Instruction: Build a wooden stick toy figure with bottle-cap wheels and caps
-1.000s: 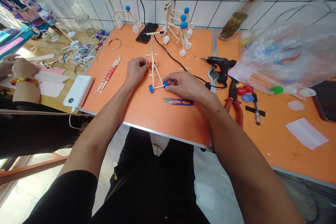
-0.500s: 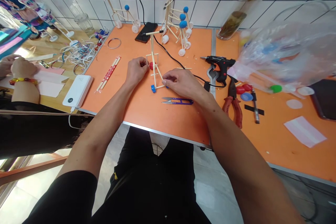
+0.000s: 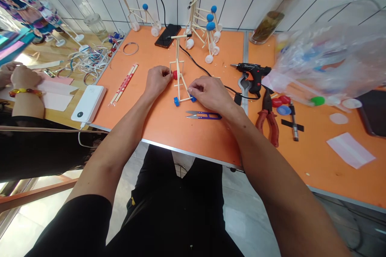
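Note:
A small model of thin wooden sticks stands on the orange table, with a red bottle cap on one side and blue caps at its foot. My left hand grips the model's upper frame beside the red cap. My right hand has its fingertips at the model's lower end, on a blue bottle cap. Another blue cap rests on the table, untouched, at the model's foot.
Purple-handled thread snips lie just below my right hand. Further right are a hot glue gun, red-handled pliers and a plastic bag. Finished stick models stand at the back. A co-worker's hands work at the left.
My right hand has shifted slightly, and more of the blue cap under it shows. The whole view has tilted a little as my head moved.

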Action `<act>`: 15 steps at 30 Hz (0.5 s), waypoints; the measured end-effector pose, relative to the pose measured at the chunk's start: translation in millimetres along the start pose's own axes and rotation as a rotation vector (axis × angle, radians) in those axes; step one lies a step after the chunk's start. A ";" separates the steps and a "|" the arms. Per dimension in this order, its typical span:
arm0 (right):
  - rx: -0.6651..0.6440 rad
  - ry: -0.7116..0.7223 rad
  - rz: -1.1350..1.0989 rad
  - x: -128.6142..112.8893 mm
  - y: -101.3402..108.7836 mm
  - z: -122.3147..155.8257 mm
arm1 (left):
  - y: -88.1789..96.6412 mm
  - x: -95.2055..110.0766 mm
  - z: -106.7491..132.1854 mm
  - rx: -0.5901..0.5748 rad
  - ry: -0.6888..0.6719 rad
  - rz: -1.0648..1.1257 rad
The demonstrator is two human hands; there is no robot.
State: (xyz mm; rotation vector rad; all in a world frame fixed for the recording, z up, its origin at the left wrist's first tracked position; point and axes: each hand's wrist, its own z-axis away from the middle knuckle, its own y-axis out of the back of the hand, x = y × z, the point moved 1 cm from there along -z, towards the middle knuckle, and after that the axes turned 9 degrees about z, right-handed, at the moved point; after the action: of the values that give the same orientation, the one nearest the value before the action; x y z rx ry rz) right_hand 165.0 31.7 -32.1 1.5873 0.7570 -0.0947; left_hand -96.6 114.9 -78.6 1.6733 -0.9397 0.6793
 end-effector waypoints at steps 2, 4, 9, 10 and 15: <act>-0.001 -0.001 -0.010 -1.1 0.6 0.3 | -0.2 1.9 -0.4 -0.001 -0.004 -0.022; -0.004 0.001 -0.017 -2.6 1.3 0.6 | -0.6 4.3 -0.3 0.001 -0.007 -0.040; -0.002 0.027 0.001 -3.5 1.0 0.9 | -0.8 8.7 1.2 0.007 -0.007 -0.060; 0.002 0.034 0.006 -3.3 0.6 0.8 | -0.8 9.0 1.5 0.008 -0.008 -0.061; -0.002 0.036 0.004 -2.8 -1.3 0.6 | -1.0 9.1 1.8 0.016 -0.006 -0.070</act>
State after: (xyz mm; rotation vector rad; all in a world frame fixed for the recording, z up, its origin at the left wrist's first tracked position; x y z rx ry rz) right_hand 162.3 30.0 -32.0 1.5924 0.7816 -0.0624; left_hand -91.0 111.0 -72.3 1.7155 -0.8783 0.6367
